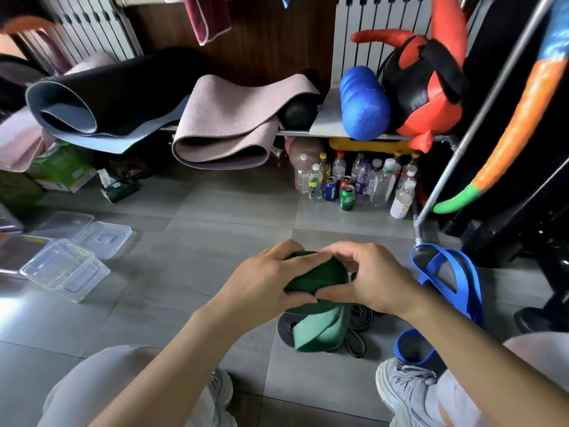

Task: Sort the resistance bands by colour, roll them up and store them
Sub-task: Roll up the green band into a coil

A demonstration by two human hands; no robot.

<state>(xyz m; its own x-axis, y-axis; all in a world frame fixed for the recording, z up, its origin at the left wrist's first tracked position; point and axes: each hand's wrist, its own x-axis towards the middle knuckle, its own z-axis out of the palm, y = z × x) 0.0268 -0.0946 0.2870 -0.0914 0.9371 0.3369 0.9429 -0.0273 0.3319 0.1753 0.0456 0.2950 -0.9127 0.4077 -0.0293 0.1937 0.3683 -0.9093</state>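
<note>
The grey tiled floor (215, 229) carries everything. At the left sit clear plastic boxes (64, 269), with no band visible in them. At the right lies the blue band (462, 272), loose and unrolled. Below the hands lie the black bands (357, 343), tangled and loose. The green band (320, 280) is held above them, mostly wound, its pale tail hanging down. The left hand (264, 282) and right hand (375, 278) each have their grip curled round the roll. By my judgement one roll is nearly done, and the other rolling and all the storing remain.
</note>
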